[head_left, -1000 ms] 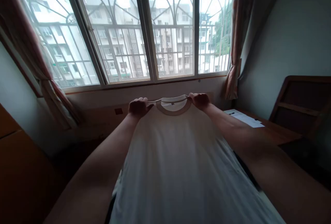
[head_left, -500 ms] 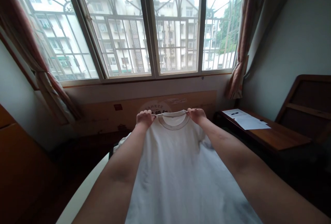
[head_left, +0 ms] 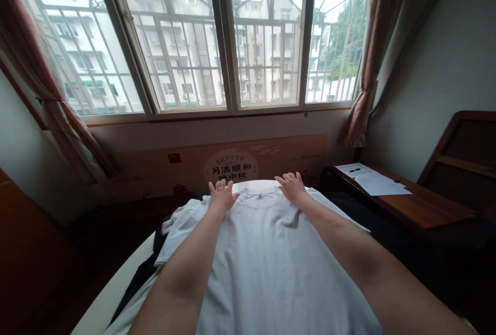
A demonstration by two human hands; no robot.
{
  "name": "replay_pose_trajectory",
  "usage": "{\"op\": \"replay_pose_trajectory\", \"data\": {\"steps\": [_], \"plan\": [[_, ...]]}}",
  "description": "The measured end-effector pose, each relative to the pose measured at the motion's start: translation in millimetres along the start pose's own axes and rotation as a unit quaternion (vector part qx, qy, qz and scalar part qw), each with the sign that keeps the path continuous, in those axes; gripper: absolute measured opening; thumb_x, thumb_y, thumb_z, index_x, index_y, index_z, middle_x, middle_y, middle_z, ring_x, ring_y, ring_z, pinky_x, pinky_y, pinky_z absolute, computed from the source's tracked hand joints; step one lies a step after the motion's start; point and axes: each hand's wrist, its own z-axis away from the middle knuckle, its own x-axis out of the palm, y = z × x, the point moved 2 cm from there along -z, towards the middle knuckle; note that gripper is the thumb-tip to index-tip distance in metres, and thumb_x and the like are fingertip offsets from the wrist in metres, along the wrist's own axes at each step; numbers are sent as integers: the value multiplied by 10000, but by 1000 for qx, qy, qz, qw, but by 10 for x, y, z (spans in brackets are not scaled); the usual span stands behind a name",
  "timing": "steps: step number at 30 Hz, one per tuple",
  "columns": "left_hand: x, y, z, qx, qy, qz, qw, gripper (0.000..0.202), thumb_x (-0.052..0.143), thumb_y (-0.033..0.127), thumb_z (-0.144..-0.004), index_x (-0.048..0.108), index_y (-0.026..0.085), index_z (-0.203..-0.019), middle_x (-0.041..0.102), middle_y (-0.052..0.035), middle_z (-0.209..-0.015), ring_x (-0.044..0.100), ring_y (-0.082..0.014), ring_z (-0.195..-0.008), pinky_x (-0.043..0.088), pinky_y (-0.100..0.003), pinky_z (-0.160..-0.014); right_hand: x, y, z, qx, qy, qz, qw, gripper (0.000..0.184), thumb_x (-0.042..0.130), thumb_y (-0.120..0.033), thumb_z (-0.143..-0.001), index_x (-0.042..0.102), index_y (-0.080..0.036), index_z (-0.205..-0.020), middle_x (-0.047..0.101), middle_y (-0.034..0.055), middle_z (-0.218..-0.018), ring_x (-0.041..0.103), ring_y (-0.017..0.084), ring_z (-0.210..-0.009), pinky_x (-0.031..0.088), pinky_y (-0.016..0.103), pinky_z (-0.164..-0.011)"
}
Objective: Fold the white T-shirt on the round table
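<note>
A white T-shirt [head_left: 267, 257] lies spread out before me, its round collar at the far end and its sleeves out to both sides. My left hand [head_left: 222, 194] rests on the shirt's left shoulder area, fingers spread. On the other side of the collar, my right hand [head_left: 291, 188] is also open, its fingers stretched away from me over the right shoulder. Neither hand grips the cloth. Beneath the shirt is a pale round-edged table [head_left: 112, 278], and dark cloth [head_left: 135, 278] shows under the left sleeve.
A wooden side table [head_left: 434, 203] with white papers [head_left: 377, 181] and a pen stands at the right, near a wooden chair [head_left: 465, 157]. Beyond the table, a printed cardboard panel [head_left: 186, 170] leans below the barred window [head_left: 186, 56]. Curtains [head_left: 362, 102] hang at both sides.
Both hands have let go of the collar and spread their fingers. The T-shirt, held up and stretched before, has come down flat, and its sleeves now lie out sideways.
</note>
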Motion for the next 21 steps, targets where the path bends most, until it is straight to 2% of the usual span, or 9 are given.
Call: {"op": "replay_pose_trajectory", "data": {"steps": [2, 5, 9, 13, 16, 19, 21], "plan": [[-68, -6, 36, 26, 17, 10, 999, 650, 417, 537, -980, 404, 191, -1531, 278, -196, -1643, 213, -378, -1517, 91, -653, -1203, -77, 20, 55, -12, 13, -3, 1000, 491, 489, -268, -992, 466, -297, -1481, 554, 137, -1465, 431, 328, -1365, 191, 585, -1174], [-334, -110, 97, 55, 76, 29, 995, 599, 431, 512, -988, 464, 187, -1490, 283, -194, -1642, 229, -354, -1518, 104, -628, -1219, -296, 116, 212, -16, 52, -18, 998, 531, 473, -255, -984, 438, -281, -1513, 479, 125, -1545, 364, 331, -1433, 147, 589, -1204], [-871, -384, 293, 92, 123, 59, 986, 434, 520, 485, -952, 644, 191, -1245, 411, -182, -1574, 372, -346, -1448, 221, -579, -1207, -701, 331, 644, -37, 98, -53, 993, 511, 488, -231, -945, 518, -264, -1454, 540, 125, -1496, 420, 332, -1412, 204, 614, -1190], [-1439, -606, 678, 159, 113, 121, 973, 301, 538, 453, -915, 696, 198, -933, 600, -140, -1388, 574, -304, -1244, 417, -440, -1094, -1118, 617, 1274, -57, 87, -57, 993, 484, 492, -250, -926, 571, -266, -1403, 573, 127, -1461, 473, 332, -1387, 290, 628, -1154], [-1822, -701, 1101, 184, 48, 168, 967, 310, 529, 478, -881, 688, 213, -855, 707, -99, -1148, 659, -269, -1038, 498, -360, -928, -1409, 873, 1818, -41, 61, -65, 995, 488, 510, -306, -913, 596, -261, -1391, 581, 141, -1452, 503, 344, -1371, 382, 594, -1116], [-2157, -799, 1632, 159, -85, 196, 964, 339, 534, 510, -834, 697, 215, -867, 735, -51, -914, 669, -245, -867, 492, -304, -758, -1672, 1106, 2442, -20, 19, -102, 994, 494, 529, -373, -894, 636, -266, -1365, 586, 149, -1449, 531, 347, -1358, 433, 556, -1105], [-2364, -882, 2037, 125, -162, 214, 955, 369, 549, 535, -786, 699, 203, -844, 726, -30, -824, 644, -235, -796, 470, -284, -696, -1817, 1211, 2920, 1, -10, -144, 990, 495, 554, -427, -867, 670, -288, -1328, 593, 138, -1445, 550, 348, -1344, 446, 543, -1112]]}}
